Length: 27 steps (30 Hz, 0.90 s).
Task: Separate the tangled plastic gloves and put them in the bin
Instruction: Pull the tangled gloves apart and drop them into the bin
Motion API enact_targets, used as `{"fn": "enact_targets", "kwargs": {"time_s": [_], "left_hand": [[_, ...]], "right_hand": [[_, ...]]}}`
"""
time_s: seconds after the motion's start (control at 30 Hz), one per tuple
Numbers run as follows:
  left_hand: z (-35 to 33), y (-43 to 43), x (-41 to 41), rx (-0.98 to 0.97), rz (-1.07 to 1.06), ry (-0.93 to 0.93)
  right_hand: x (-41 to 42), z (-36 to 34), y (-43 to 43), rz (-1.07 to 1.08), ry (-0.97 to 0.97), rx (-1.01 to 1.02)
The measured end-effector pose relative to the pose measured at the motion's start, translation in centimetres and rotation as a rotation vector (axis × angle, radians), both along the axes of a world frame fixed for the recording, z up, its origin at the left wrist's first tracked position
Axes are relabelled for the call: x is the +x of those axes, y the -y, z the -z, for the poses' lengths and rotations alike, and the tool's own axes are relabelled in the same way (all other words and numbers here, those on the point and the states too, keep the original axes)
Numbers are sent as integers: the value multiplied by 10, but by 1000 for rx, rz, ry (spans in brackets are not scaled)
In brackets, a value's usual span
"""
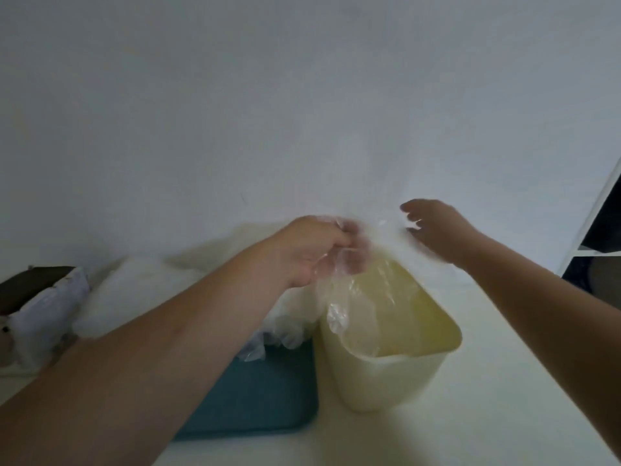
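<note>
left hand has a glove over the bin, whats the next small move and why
Probably ease the grip of the left hand and let the glove drop. It hangs over the open top of the bin, apart from the pile on the tray. The right hand is open beside it, though blur hides any touch.

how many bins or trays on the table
2: a cream bin right of centre, and a teal tray just left of it under the glove pile. A dark box at the left edge is partly cut off, so more may be hidden.
</note>
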<state>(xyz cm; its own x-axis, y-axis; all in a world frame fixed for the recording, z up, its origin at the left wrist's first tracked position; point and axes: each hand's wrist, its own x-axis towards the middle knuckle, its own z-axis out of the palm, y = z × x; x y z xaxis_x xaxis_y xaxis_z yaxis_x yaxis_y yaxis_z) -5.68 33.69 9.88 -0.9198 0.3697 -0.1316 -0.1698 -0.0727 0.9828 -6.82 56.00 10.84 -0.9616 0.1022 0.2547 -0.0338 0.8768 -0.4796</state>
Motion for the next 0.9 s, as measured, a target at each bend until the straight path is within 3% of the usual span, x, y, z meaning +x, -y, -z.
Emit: {"fn": "enact_targets", "kwargs": {"time_s": [0.07,0.13,0.2,0.27,0.37,0.67,0.9], "left_hand": [[11,-18,-7,-75,-43,29],[21,-29,-15,-186,-86,-9],[26,-34,-19,-292,-162,-68],[26,-33,-20,-307,-223,-87],[20,-16,-16,-340,-340,-178],[19,60,32,-423,-386,-357],[56,124,60,-706,-367,-626]], "right_hand": [[11,-5,-12,85,-81,-19],[34,-12,-5,14,-85,-89],[57,-12,16,-130,87,-106],[75,-5,38,-271,322,32],[76,15,66,-331,460,330],[29,63,97,-357,742,613],[42,14,89,-292,542,578]]}}
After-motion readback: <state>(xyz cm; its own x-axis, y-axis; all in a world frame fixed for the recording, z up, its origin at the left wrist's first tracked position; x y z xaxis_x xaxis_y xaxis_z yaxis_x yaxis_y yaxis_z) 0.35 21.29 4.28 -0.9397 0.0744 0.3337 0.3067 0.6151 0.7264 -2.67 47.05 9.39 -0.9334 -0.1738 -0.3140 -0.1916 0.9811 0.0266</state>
